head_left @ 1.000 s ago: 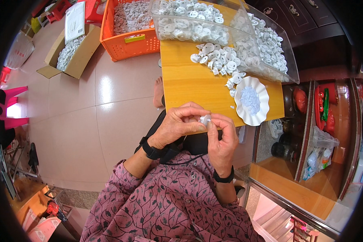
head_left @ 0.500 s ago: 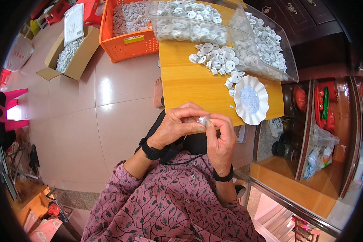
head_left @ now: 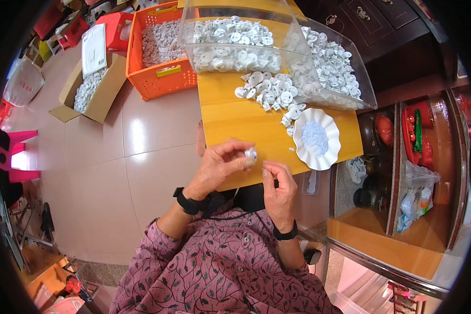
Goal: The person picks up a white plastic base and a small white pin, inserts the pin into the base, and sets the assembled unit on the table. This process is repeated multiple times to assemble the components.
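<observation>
Over the near edge of the yellow table, my left hand pinches a small round white plastic part between thumb and fingers. A little to its right is my right hand, its thumb and fingertips pressed together; whatever they may hold is too small to make out. The two hands are apart. Beyond them lies a loose pile of white plastic parts. At the table's right stands a white scalloped dish with tiny pale bluish pieces in it, and one tiny piece lies beside it.
Two clear bins full of white parts stand at the table's far side. Left of the table are an orange crate and a cardboard box on the tiled floor. An open shelf stands at the right.
My hands have separated; the right has drawn away from the white part, which stays in my left hand. The whole view has shifted slightly, with the table appearing lower.
</observation>
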Demonstrator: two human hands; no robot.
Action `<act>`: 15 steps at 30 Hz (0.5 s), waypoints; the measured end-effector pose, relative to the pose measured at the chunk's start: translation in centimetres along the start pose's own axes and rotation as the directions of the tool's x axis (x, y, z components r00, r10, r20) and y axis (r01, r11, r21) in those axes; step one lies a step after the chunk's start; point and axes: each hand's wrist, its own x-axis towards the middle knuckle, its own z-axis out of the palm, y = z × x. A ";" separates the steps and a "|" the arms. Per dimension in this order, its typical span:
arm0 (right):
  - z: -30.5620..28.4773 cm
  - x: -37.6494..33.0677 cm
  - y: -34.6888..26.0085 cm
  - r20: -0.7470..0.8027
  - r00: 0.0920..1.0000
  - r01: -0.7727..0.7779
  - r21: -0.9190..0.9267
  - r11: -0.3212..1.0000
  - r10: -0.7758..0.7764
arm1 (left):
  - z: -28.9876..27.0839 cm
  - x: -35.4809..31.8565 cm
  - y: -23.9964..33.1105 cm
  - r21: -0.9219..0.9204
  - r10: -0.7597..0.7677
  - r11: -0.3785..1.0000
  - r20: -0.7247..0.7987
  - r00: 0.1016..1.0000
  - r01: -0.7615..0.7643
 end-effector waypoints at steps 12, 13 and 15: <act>-1.8 1.0 6.0 -0.063 0.993 0.051 -0.519 0.854 -0.098 | -0.6 10.8 14.0 0.418 0.393 0.865 -0.226 0.891 -0.276; -1.7 1.3 6.0 -0.044 0.992 0.069 -0.570 0.819 -0.114 | -0.9 11.5 14.6 0.440 0.419 0.851 -0.240 0.876 -0.286; -1.4 1.4 6.3 -0.017 0.992 0.090 -0.595 0.799 -0.125 | -1.5 12.9 14.7 0.418 0.469 0.842 -0.256 0.845 -0.341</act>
